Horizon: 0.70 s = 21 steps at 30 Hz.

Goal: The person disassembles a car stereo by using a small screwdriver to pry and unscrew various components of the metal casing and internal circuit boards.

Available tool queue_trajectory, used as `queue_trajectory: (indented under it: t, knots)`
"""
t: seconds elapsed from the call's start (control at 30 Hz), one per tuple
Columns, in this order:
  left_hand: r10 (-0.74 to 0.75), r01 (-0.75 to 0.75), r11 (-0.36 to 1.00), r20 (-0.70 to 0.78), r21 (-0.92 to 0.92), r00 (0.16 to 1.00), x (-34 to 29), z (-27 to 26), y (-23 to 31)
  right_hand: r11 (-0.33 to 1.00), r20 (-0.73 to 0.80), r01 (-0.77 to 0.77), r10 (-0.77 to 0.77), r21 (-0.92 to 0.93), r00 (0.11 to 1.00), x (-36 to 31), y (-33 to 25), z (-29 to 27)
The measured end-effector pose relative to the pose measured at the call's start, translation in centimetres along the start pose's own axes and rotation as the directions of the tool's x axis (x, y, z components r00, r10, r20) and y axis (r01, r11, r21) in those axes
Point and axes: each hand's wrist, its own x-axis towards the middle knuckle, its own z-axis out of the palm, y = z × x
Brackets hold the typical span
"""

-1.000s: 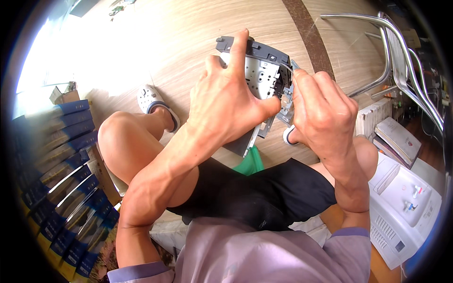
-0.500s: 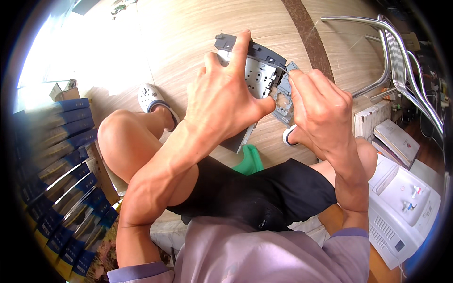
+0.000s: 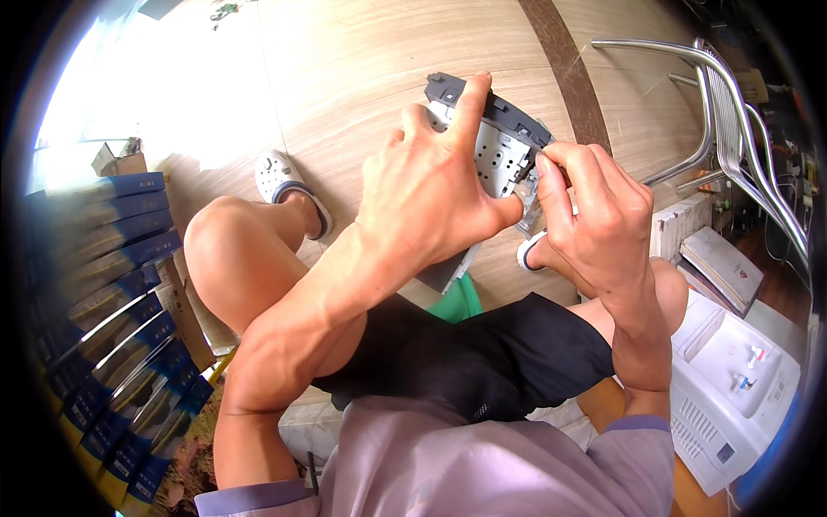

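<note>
My left hand (image 3: 439, 181) spans an electronic device chassis (image 3: 498, 159) with a dark grey plastic edge and a perforated silver metal plate. Its index finger lies over the dark edge, and the thumb presses along the near right side. At the chassis's right end, the fingers of my right hand (image 3: 599, 198) are pinched together. They hold a thin tool, mostly hidden by the fingers; its exact kind cannot be made out. A small grey frame part shows behind that hand, partly covered. The chassis is tilted above the floor between my knees.
Below the chassis is a green plastic object (image 3: 461, 302). Blue boxes (image 3: 129, 211) are stacked at the left. A metal-framed chair (image 3: 719, 112) stands at the far right, with a white water dispenser (image 3: 732, 388) nearer on the right. Tiled floor (image 3: 362, 52) lies beyond.
The chassis and my left hand have shifted right and slightly nearer. My right hand's fingers have drawn up and turned at the chassis's end, covering more of the grey frame part.
</note>
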Motion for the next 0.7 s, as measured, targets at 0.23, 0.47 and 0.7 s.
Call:
queue_trajectory:
  t: [0.23,0.47,0.7]
  knots:
    - [-0.043,0.041,0.998,0.043,0.048,0.998,0.47,-0.48,-0.27,0.993,0.084,-0.11,0.113,-0.032,0.99,-0.19,-0.3,-0.57]
    - [-0.02,0.02,1.0,0.058,-0.006,0.998,0.6,-0.06,-0.29,0.993,0.085,-0.111,0.107,0.046,0.991,-0.65,0.05,-0.02]
    - [-0.023,0.023,1.0,0.052,-0.01,0.998,0.66,-0.19,-0.26,0.991,0.084,-0.129,0.124,0.047,0.989,-0.88,0.09,0.36]
